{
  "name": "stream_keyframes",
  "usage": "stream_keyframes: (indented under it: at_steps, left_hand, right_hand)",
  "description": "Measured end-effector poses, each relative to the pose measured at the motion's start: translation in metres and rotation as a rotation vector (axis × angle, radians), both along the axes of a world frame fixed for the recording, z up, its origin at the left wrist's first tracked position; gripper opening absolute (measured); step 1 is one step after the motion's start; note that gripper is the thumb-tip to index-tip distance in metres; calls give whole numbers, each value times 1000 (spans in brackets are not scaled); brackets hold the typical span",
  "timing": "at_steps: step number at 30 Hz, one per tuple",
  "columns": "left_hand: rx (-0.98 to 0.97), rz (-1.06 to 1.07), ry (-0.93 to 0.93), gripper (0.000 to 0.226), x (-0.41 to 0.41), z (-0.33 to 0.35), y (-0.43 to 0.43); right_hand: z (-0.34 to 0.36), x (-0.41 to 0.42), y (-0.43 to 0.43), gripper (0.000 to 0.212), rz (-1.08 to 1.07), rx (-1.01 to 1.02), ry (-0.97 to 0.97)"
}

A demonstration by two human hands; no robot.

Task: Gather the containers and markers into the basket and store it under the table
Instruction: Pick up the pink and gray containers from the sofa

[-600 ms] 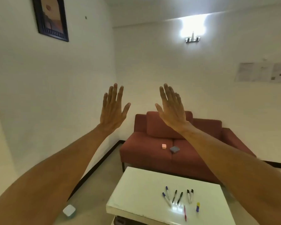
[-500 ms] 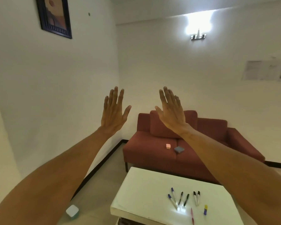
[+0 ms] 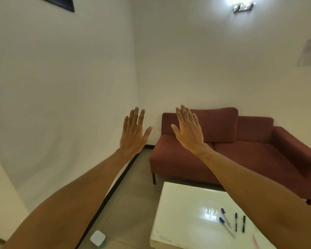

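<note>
Here blue and black markers (image 3: 232, 221) lie on the white table (image 3: 178, 212).

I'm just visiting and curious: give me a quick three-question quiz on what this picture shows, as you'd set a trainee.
1. True or false: the left hand holds a marker.
2. Where does the small white container lie? A) on the sofa B) on the floor, left of the table C) on the table
3. Fill in: the markers lie on the ____.

Key:
1. False; both it and the right hand are raised, open and empty.
2. B
3. table
</note>
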State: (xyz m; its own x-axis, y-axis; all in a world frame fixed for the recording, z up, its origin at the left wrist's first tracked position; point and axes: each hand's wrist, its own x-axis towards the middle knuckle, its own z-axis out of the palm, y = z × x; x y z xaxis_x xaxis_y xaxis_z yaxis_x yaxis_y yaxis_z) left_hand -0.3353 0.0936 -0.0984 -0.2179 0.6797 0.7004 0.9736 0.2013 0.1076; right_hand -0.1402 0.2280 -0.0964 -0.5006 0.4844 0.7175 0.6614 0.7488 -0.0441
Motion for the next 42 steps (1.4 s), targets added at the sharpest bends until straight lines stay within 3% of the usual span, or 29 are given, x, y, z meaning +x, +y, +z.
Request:
stream_keyframes:
  at_steps: [12, 27, 33, 42]
  left_hand:
    - [-214, -88, -192, 70, -205, -122, 173]
    - [-427, -295, -460, 64, -398, -236, 441]
    - [-597, -424, -561, 59, -434, -271, 545]
    - [-837, -593, -570, 59, -413, -328, 738]
  right_hand:
    - [-134, -207, 167, 64, -23, -292, 40]
    - [-266, -361, 387, 63, -213, -653, 90]
    - [-296, -387, 452, 59, -358, -847, 184]
    - [-356, -378, 592, 57, -573, -1036, 357]
